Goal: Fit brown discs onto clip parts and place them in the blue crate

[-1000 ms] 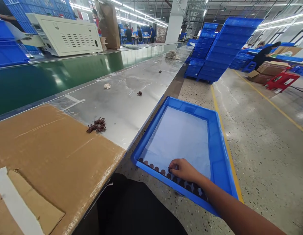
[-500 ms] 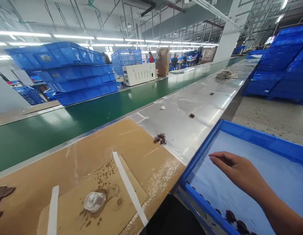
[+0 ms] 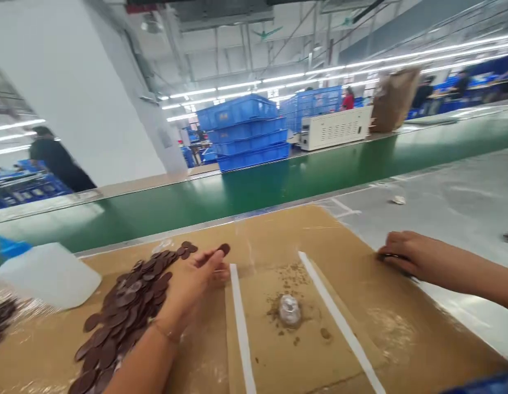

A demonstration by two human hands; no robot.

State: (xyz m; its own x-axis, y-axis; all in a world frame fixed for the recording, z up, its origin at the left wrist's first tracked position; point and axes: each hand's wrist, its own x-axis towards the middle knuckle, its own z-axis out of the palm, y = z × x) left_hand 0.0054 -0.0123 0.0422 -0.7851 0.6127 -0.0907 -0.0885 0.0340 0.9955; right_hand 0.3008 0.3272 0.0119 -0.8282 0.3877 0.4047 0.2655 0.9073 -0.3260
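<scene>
The left hand (image 3: 200,271) is positioned at the centre-left of the frame and pinches one brown disc (image 3: 223,249) between thumb and forefinger. The disc is tilted and raised, clear of the disc pile (image 3: 128,306). The pile occupies the lower left of the frame, with discs overlapping in several layers; the left forearm covers part of its right side.

The right hand (image 3: 407,254) is positioned at the centre right of the frame, at the boundary between the brown covering and the bare metal surface (image 3: 454,191) of the desk (image 3: 278,230). Its fingers are curled and directed left. Dark material shows at the fingers; whether they grip it cannot be determined.

A clear, rounded object (image 3: 289,311) rests at lower centre between two white strips, the left strip (image 3: 241,328) and the right strip (image 3: 339,320). Brown spots surround its base. The top end of the left strip lies just beside the left hand.

A translucent white container (image 3: 52,276) with a blue upper part lies tilted at the left, beside the disc pile. Dark pieces (image 3: 1,320) lie at the left edge.

A green belt (image 3: 254,189) crosses the frame behind the desk. Beyond it, stacked blue crates (image 3: 249,134) stand at upper centre, left of a cream housing (image 3: 338,128).
</scene>
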